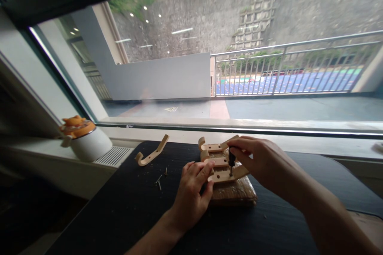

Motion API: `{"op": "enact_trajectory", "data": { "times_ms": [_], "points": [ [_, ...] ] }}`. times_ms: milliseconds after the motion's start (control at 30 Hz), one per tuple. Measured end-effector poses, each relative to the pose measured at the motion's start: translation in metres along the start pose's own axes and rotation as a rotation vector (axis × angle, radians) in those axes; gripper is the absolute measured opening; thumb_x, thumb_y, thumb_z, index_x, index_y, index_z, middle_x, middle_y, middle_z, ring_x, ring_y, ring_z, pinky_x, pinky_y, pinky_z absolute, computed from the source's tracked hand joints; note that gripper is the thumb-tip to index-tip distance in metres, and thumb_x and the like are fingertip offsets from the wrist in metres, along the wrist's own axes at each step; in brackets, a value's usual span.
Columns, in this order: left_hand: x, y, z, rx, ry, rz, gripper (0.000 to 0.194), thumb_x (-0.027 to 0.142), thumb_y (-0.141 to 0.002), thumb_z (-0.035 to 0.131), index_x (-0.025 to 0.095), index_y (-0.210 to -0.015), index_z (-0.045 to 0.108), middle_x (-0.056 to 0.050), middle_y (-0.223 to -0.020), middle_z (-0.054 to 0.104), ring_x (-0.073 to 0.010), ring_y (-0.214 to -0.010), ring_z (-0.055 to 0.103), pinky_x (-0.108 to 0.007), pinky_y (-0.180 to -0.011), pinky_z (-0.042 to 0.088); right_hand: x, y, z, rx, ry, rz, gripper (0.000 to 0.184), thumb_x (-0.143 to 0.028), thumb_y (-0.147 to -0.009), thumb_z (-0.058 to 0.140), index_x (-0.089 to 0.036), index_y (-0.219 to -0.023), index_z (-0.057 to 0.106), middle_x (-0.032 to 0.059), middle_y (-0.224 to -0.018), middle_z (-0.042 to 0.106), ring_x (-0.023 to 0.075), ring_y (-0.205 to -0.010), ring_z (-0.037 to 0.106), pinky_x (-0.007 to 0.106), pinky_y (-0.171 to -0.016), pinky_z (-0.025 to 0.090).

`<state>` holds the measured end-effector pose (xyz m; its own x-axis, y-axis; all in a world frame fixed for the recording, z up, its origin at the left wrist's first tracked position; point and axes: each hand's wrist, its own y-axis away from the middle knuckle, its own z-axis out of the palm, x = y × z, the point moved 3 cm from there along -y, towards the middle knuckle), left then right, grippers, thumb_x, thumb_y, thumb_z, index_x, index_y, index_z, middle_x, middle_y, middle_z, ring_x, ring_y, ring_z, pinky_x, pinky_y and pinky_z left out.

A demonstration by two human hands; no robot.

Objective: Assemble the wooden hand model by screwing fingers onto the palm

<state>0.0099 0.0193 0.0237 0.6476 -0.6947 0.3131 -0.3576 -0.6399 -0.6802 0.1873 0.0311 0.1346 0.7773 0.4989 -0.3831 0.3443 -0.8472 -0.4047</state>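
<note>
A wooden board (pixel 231 191) wrapped in clear film lies on the black table (pixel 125 207), with three wooden hooks (pixel 223 162) lying across it. My right hand (pixel 263 163) is closed round a small black screwdriver (pixel 231 160) that stands upright, its tip on the nearest hook. My left hand (pixel 191 191) rests on the table at the board's left edge, its fingers bent and pressing the end of that nearest hook. A loose fourth wooden hook (pixel 151 152) lies to the left. Two or three small screws (pixel 159 179) lie between it and my left hand.
A white mug (pixel 89 143) with an orange cat-shaped lid stands on the windowsill at the left, beside a vent grille (pixel 113 155). A large window (pixel 239 67) runs right behind the table. The table's curved left edge drops off toward the dark floor.
</note>
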Motion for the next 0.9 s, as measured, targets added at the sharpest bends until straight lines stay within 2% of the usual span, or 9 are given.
{"op": "enact_trajectory", "data": {
  "times_ms": [267, 467, 633, 767, 900],
  "points": [
    [0.000, 0.001, 0.001, -0.018, 0.010, -0.008, 0.054, 0.009, -0.087, 0.050, 0.025, -0.137, 0.038, -0.006, -0.113, 0.059, -0.0204, -0.109, 0.051, -0.043, -0.101, 0.034, 0.008, -0.003, 0.001, 0.064, 0.064, 0.021, 0.022, -0.025, -0.085, 0.049, -0.024, -0.091, 0.070, -0.0005, -0.082, 0.071, 0.0148, -0.071, 0.062, 0.023, -0.062, 0.039],
    [-0.001, 0.000, 0.002, -0.015, 0.011, -0.005, 0.054, 0.009, -0.087, 0.050, 0.025, -0.137, 0.037, -0.006, -0.113, 0.059, -0.0202, -0.109, 0.052, -0.043, -0.102, 0.033, 0.018, -0.002, -0.002, 0.097, 0.164, 0.137, 0.017, -0.028, -0.082, 0.053, -0.022, -0.081, 0.068, -0.0011, -0.065, 0.068, 0.0136, -0.056, 0.058, 0.024, -0.053, 0.034],
    [-0.002, 0.002, 0.001, -0.015, 0.009, -0.008, 0.054, 0.010, -0.087, 0.050, 0.026, -0.137, 0.037, -0.005, -0.113, 0.059, -0.0197, -0.108, 0.052, -0.042, -0.101, 0.033, 0.023, -0.003, 0.002, 0.126, 0.236, 0.199, 0.014, -0.029, -0.081, 0.054, -0.021, -0.077, 0.065, -0.0009, -0.066, 0.067, 0.0141, -0.057, 0.057, 0.025, -0.053, 0.033],
    [-0.001, 0.002, 0.001, -0.012, 0.007, -0.005, 0.055, 0.009, -0.086, 0.050, 0.026, -0.137, 0.037, -0.005, -0.112, 0.059, -0.0198, -0.108, 0.052, -0.043, -0.101, 0.034, 0.020, -0.004, 0.004, 0.137, 0.180, 0.142, 0.019, -0.030, -0.085, 0.051, -0.024, -0.085, 0.069, -0.0011, -0.076, 0.069, 0.0142, -0.063, 0.059, 0.025, -0.057, 0.036],
    [-0.001, 0.001, 0.001, -0.009, 0.006, -0.003, 0.055, 0.009, -0.086, 0.050, 0.025, -0.137, 0.037, -0.006, -0.112, 0.059, -0.0200, -0.108, 0.052, -0.043, -0.101, 0.034, 0.012, -0.002, 0.003, 0.070, 0.108, 0.034, 0.028, -0.030, -0.090, 0.043, -0.023, -0.086, 0.070, 0.0001, -0.076, 0.068, 0.0144, -0.067, 0.060, 0.025, -0.059, 0.038]
  ]
}}
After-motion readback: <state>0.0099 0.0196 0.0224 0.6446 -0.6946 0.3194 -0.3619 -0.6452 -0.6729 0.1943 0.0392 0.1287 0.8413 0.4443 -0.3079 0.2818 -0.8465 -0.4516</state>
